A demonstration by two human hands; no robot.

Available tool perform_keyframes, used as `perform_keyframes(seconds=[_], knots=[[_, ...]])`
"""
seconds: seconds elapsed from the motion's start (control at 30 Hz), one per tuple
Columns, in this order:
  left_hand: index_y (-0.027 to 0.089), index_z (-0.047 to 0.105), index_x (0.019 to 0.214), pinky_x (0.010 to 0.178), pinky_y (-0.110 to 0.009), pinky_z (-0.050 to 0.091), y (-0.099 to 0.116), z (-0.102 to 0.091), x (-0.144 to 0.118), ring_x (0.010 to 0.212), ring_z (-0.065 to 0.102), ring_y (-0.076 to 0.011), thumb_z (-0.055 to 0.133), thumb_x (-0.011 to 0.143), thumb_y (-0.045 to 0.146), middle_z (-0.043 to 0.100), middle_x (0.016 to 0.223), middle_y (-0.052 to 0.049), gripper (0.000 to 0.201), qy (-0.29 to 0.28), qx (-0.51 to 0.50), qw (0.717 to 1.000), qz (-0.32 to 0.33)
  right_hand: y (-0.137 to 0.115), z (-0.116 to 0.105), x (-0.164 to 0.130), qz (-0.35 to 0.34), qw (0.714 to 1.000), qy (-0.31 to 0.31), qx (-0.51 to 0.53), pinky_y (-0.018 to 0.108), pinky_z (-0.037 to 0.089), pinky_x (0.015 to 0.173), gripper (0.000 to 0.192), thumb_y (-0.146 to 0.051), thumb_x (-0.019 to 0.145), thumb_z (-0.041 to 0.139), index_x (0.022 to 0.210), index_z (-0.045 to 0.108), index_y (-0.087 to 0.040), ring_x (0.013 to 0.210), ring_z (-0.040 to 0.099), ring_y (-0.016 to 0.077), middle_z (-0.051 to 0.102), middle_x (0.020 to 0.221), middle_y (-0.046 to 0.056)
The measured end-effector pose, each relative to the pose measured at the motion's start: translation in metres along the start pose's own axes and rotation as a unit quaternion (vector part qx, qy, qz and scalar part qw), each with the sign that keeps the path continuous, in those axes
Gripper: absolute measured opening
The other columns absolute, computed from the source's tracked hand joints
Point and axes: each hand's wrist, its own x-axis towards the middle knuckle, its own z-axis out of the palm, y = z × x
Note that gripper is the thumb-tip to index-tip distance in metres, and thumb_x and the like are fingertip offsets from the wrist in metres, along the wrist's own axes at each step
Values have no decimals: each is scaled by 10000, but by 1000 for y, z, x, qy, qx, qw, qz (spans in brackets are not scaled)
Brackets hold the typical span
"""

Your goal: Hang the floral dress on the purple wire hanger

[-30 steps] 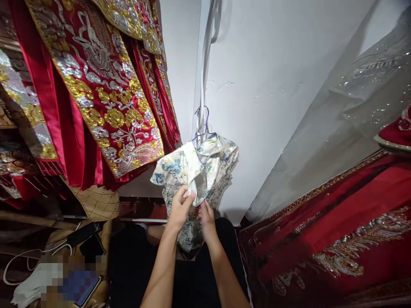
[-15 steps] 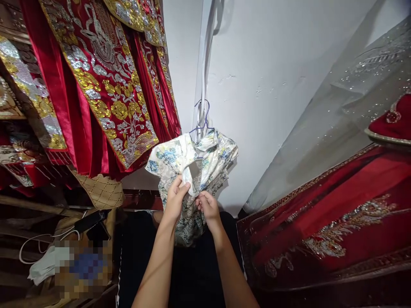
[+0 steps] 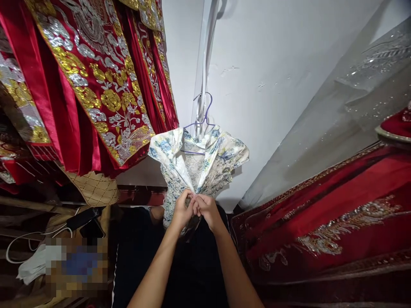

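A short-sleeved floral shirt (image 3: 221, 160), cream with blue and yellow flowers, hangs by its shoulders on a thin purple hanger (image 3: 208, 115). Its collar lies spread in a V, and the lining shows between the front edges. At the bottom of the V, my left hand (image 3: 183, 209) pinches one front edge. My right hand (image 3: 207, 209) is closed on the other edge, and the fingertips of both hands meet there. Whether a button lies between the fingers is hidden. The shirt's lower part hangs behind my hands.
Red costumes with gold and silver embroidery (image 3: 112, 98) hang at left. A pale wall (image 3: 257, 64) stands behind the hanger. At right are sheer sparkly fabric (image 3: 308, 119) and a red beaded garment (image 3: 321, 214). A dark phone-like object (image 3: 91, 231) and white cable (image 3: 19, 239) lie at lower left.
My hands have come together at the shirt front, my left hand moving down and right from the collar edge. The collar now spreads wider, and the view has shifted slightly.
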Motion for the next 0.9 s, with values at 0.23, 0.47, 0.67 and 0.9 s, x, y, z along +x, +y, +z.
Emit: perform_keyframes(seconds=[0.23,0.47,0.67,0.9], knots=[[209,458,878,722,-272,391,4,16,-10,788,497,-164,415,951,168,513,841,-19,94,-43,137,990,8,-119,-29,60,-91,992,72,51,192,315,382,292,-453,820,700,748,657,-173,416,448,64,600,554,-17],[203,554,920,691,-277,415,50,-16,49,738,540,-170,511,891,132,571,791,-13,88,-163,213,963,40,-201,-28,84,-166,982,83,29,165,284,366,238,-295,888,587,697,615,-156,366,421,52,572,474,-18],[227,542,1301,798,-306,480,146,-50,130,891,610,-176,480,994,245,653,1052,-67,314,19,150,959,239,-181,-25,60,-224,973,27,-52,188,335,432,257,-342,892,585,713,639,-165,410,466,75,590,492,-12],[189,630,928,836,-327,451,160,-47,145,920,596,-205,525,978,271,651,949,-65,142,26,244,925,291,-153,-18,64,-260,954,103,-108,242,222,435,320,-434,898,583,699,606,-185,422,331,85,449,478,-48]])
